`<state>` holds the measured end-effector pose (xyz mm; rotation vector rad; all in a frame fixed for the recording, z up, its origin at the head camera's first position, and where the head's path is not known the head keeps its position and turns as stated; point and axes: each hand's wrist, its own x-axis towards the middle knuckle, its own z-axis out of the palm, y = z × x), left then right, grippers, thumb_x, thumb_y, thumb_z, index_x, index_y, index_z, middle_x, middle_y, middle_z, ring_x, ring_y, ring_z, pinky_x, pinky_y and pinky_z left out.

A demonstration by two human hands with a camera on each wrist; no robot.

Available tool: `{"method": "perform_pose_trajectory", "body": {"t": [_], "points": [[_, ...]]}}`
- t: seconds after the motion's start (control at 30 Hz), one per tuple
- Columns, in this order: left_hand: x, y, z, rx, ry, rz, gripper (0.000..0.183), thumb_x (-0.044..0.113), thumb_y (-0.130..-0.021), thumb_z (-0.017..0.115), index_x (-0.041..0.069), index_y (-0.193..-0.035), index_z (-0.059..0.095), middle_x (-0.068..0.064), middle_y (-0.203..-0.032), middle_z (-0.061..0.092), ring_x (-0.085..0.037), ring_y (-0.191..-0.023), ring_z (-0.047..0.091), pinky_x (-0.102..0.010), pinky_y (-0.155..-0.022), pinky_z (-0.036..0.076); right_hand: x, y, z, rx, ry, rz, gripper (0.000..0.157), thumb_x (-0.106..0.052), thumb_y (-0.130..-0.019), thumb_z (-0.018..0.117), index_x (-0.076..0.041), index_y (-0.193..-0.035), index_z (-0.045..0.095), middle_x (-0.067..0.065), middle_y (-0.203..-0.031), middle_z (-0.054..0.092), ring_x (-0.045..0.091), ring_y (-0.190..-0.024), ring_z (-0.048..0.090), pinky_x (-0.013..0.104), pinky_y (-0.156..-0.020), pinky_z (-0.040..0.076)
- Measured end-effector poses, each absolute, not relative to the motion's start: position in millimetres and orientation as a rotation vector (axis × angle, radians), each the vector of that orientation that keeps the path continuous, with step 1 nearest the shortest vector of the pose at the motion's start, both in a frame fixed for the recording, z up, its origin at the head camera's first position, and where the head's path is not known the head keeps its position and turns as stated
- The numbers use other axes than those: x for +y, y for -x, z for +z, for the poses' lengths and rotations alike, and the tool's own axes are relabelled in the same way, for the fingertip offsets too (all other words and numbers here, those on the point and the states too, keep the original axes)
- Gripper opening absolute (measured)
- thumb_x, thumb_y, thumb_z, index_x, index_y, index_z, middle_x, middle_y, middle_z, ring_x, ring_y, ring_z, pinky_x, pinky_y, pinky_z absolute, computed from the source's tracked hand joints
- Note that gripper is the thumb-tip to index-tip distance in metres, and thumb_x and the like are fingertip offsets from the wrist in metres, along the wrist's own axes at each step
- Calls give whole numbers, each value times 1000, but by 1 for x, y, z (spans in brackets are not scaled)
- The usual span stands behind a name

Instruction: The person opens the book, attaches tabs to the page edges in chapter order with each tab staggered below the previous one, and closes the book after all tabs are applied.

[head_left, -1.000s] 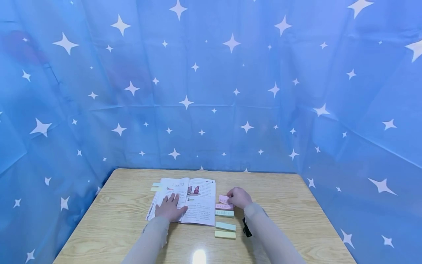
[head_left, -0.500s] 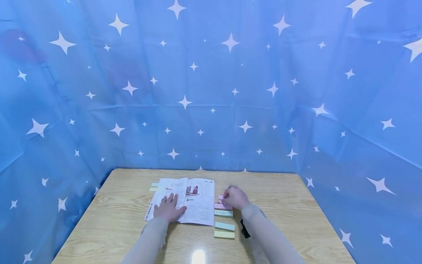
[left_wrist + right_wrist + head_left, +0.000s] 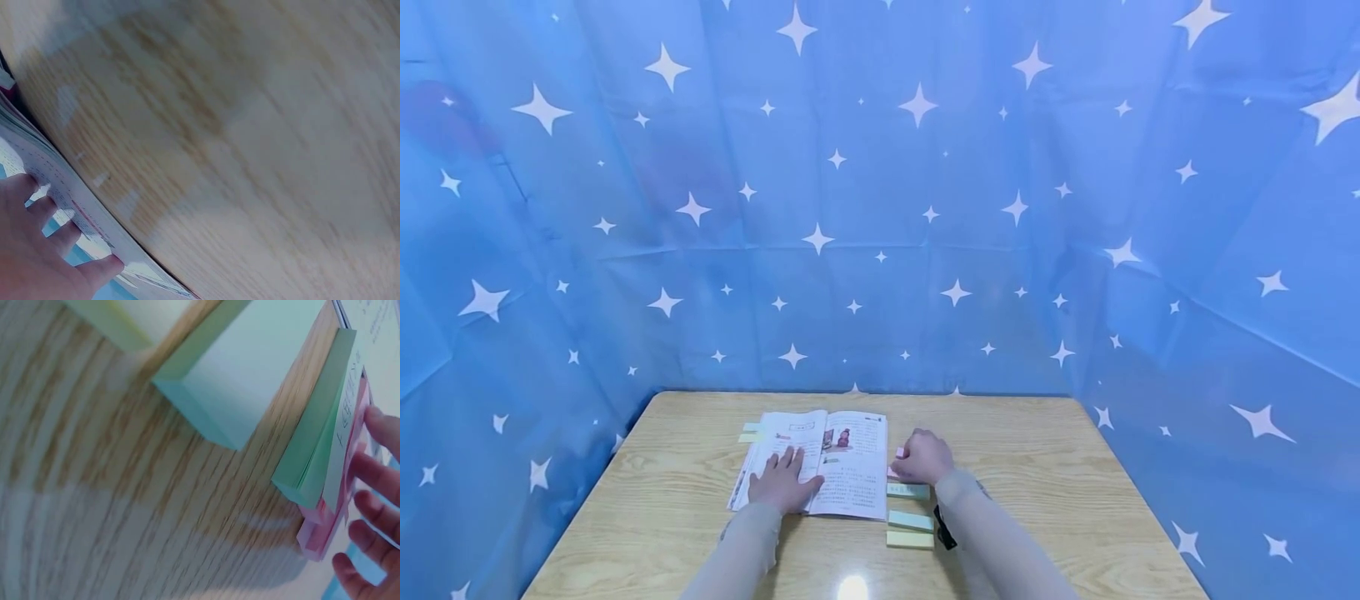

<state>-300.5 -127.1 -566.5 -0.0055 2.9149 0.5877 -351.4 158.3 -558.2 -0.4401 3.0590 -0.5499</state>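
My left hand (image 3: 779,485) lies with spread fingers on the left page of an open book (image 3: 857,479). In the left wrist view those fingers rest on the page (image 3: 94,219), close to the book's edge. My right hand (image 3: 927,457) is over the pink sticky note pads (image 3: 900,452), just right of the book, and hides most of them. In the right wrist view, its thumb and index fingertips (image 3: 374,414) pinch at a pink sticky note (image 3: 357,419), beside a green sticky note pad (image 3: 319,425) with handwriting on its top sheet. The other fingers are loosely bent.
Nearer the table's front lie a pale green pad (image 3: 910,521) and a yellow pad (image 3: 910,540). A black object (image 3: 945,532) sits beside the right sleeve. Pale tabs (image 3: 750,432) stick out from the book's left edge. A blue star-patterned curtain (image 3: 880,200) surrounds the wooden table (image 3: 1037,467).
My right hand has moved left and slightly nearer over the pink pads, covering more of them. The left hand has stayed on the page. The head view has shifted slightly.
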Motion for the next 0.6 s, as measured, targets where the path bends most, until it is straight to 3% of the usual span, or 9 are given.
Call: {"method": "perform_pose_trajectory", "body": {"t": [0.33, 0.53, 0.6], "points": [[-125, 301, -567, 2914, -10, 594, 80, 63, -90, 49, 9, -149, 38, -16, -155, 30, -46, -141, 19, -73, -106, 12, 161, 349, -554, 3014, 398, -679, 46, -18, -88, 67, -18, -46, 50, 1, -73, 50, 11, -45, 34, 26, -46, 31], [-126, 301, -569, 2911, -4, 591, 80, 62, -91, 49, 9, -150, 37, -16, -155, 30, -46, -141, 19, -73, -106, 11, 165, 355, -548, 3004, 378, -751, 50, -9, -82, 64, -20, -44, 33, -7, -49, 26, 9, -42, 12, 25, -41, 14], [-127, 301, -568, 2911, 0, 585, 80, 62, -91, 49, 9, -150, 37, -16, -155, 30, -46, -141, 18, -73, -106, 11, 167, 357, -541, 2989, 359, -780, 49, -7, -79, 63, -21, -44, 31, -10, -43, 20, 8, -40, 11, 25, -40, 12]]}}
